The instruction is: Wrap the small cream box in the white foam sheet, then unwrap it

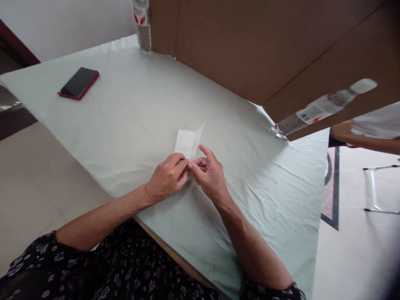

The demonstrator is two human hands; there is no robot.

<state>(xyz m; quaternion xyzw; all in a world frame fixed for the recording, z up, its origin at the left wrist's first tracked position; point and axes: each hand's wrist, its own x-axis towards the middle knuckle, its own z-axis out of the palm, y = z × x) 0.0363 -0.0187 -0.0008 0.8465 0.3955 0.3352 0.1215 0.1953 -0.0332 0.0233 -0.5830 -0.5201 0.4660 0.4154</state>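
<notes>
A white sheet of thin paper, like a tissue, stands up from between my hands above the table, its upper edge flaring to a point on the right. My left hand pinches its lower part with fingers curled. From the other side, my right hand grips the same lower part between thumb and fingers, the index finger raised beside the sheet. The fingertips of both hands meet there, and a crumpled bit shows below them. The fingers hide how the lower part is folded or twisted.
A pale green cloth covers the table. A red-cased phone lies at the left. Brown cardboard stands at the back, with a water bottle and another bottle against it. A person's arm shows at right.
</notes>
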